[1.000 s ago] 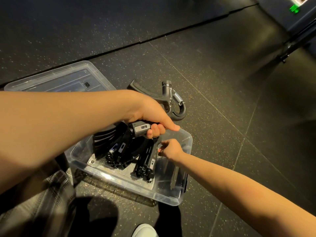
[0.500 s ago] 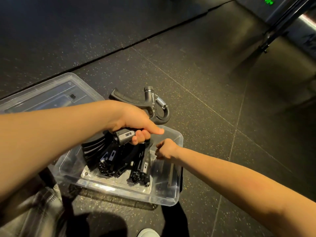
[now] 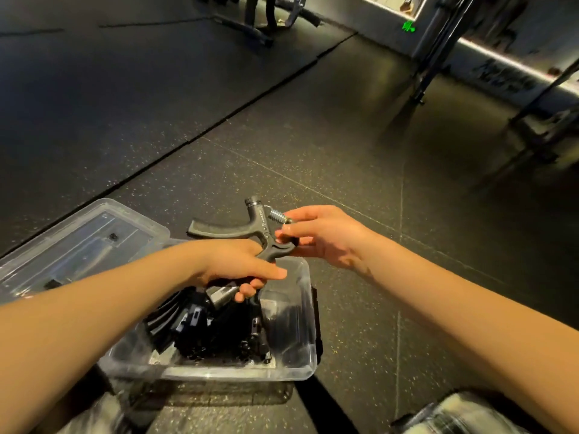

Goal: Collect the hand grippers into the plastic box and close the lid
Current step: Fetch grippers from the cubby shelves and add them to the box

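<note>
Two hands: both bare, both at work above the plastic box (image 3: 300, 368), centre of the frame.
Left hand (image 3: 238, 264): reaches in from the lower left, fingers curled shut around the grey-labelled handle of a hand gripper (image 3: 221, 294) held over the open box.
Right hand (image 3: 326, 234): comes in from the lower right, just right of centre, thumb and fingers pinched on the spring end of a grey hand gripper (image 3: 260, 225); the rest of the hand is loosely open.
Grey hand gripper: sits just beyond the far rim of the box; one handle points left, the knob upward, the coil spring toward the right hand. Whether it rests on the floor or is lifted clear cannot be told.
Plastic box: clear, open-topped, on the floor at lower centre, between the person's knees.
Box contents: a dark heap of black hand grippers (image 3: 216, 333) filling the left and middle of the box; how many cannot be counted.
Lid (image 3: 78, 242): clear, lying flat on the floor at centre left, touching or just beside the box's far-left corner.
Floor (image 3: 313, 136): dark speckled rubber tiles with seams running diagonally.
Background: metal equipment legs (image 3: 250, 23) at upper centre, a lit strip (image 3: 507, 61) along the upper right.
</note>
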